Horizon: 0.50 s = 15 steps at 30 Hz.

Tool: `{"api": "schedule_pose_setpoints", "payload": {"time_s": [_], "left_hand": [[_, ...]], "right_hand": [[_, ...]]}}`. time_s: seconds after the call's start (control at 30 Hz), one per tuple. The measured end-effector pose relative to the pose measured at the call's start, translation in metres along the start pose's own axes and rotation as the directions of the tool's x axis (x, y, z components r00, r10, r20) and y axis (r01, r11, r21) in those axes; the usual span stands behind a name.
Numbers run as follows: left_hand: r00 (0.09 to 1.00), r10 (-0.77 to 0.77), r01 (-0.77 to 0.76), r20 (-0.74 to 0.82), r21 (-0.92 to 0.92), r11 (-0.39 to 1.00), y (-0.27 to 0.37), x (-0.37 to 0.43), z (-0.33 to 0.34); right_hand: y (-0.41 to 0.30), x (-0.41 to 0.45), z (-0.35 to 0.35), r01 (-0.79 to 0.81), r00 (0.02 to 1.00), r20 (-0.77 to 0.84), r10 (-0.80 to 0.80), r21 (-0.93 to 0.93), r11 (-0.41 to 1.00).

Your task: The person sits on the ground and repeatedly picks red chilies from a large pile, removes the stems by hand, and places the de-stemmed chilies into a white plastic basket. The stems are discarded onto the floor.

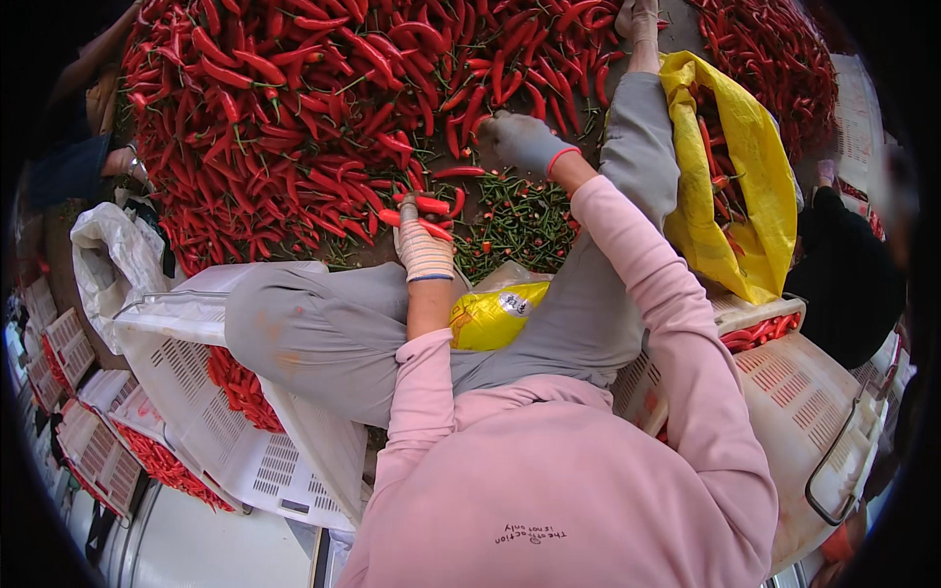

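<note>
Two or more red chili peppers (pixel 417 225) lie across my left hand (pixel 424 248), which is closed around them in a striped, soiled glove. Its thumb points up between the peppers. Farther forward and to the right, my right hand (pixel 520 140) wears a grey glove with a red cuff. Its fingers curl at the edge of the big pile of red chili peppers (pixel 294 132). A pepper's end (pixel 478 125) shows at those fingertips; whether it is gripped is hidden. Between the hands and my lap spreads a heap of green pepper stems (pixel 526 217).
White plastic crates (pixel 176 367) holding red peppers stand at my left, with another crate (pixel 794 389) at my right. A yellow sack (pixel 764 198) with peppers inside sits beyond my right leg. A yellow printed bag (pixel 489 320) lies between my thighs. Other people (pixel 845 272) sit nearby.
</note>
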<state>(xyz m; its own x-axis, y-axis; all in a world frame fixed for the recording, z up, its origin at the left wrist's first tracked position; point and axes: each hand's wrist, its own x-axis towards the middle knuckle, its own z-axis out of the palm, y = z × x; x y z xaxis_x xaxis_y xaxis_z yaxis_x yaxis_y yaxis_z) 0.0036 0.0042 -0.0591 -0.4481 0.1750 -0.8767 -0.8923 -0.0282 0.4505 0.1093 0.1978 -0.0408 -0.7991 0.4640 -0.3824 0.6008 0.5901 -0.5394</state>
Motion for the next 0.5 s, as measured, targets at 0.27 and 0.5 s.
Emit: {"api": "schedule_pose_setpoints", "payload": {"time_s": [0.27,0.5], "left_hand": [[0.984,0.040,-0.045,0.175,0.028,0.999,-0.035,-0.024,0.023],[0.942,0.254,-0.275,0.219,0.072,0.959,-0.020,-0.028,0.035]], "right_hand": [[0.146,0.174,0.028,-0.476,0.807,-0.080,0.585,0.499,0.725],[0.033,0.044,-0.007,-0.186,0.911,-0.070,0.406,0.810,0.556]]}}
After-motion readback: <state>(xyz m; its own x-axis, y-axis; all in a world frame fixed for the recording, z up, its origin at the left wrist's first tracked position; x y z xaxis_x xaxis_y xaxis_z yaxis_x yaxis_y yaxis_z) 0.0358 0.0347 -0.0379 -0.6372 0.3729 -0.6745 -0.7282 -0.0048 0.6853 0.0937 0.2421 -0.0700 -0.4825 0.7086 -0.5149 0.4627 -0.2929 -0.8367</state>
